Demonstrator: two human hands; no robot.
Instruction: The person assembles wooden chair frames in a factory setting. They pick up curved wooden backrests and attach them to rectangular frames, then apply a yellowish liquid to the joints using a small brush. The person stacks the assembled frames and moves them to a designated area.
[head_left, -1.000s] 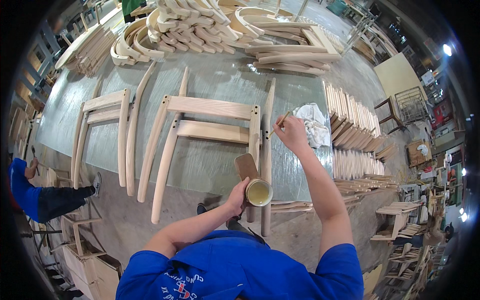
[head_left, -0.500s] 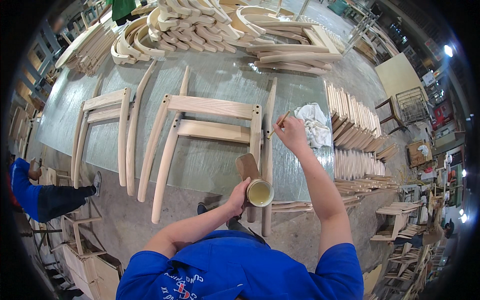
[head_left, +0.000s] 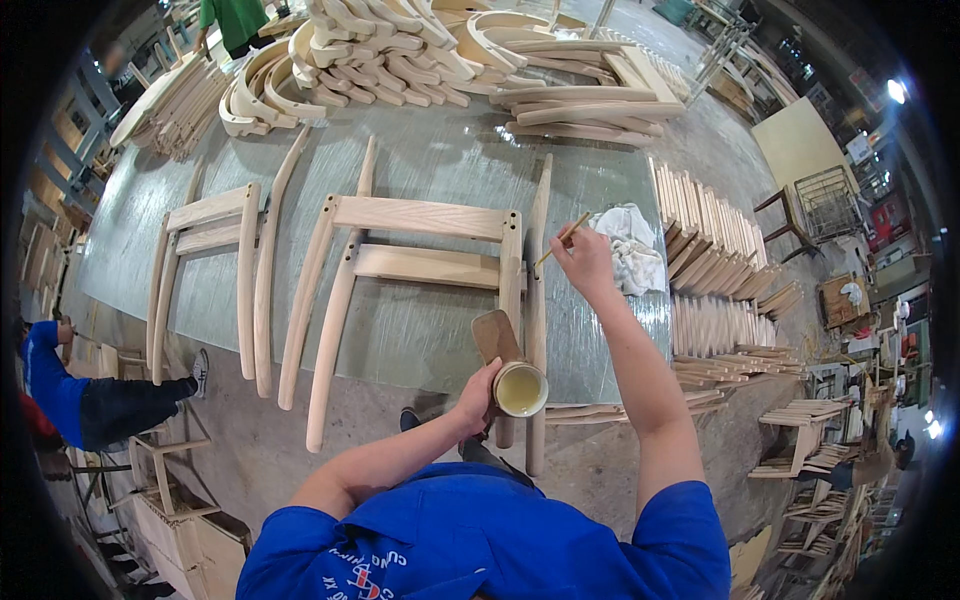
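A white rag [head_left: 630,250] is lying just right of the pale wooden chair-back frame [head_left: 420,260] on the workbench [head_left: 440,170], with stacked slats [head_left: 710,240] beyond. The right hand [head_left: 585,262] is pinching a thin brush [head_left: 562,238] at the frame's right post. The left hand [head_left: 478,392] is gripping a cup of yellowish glue [head_left: 520,388] below the frame.

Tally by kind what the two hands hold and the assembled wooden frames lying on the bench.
Assembled wooden frames: 2, the large frame and the small frame
Cups of pale liquid: 1, cup in the left hand
Thin sticks: 1, stick in the right hand
Total: 4
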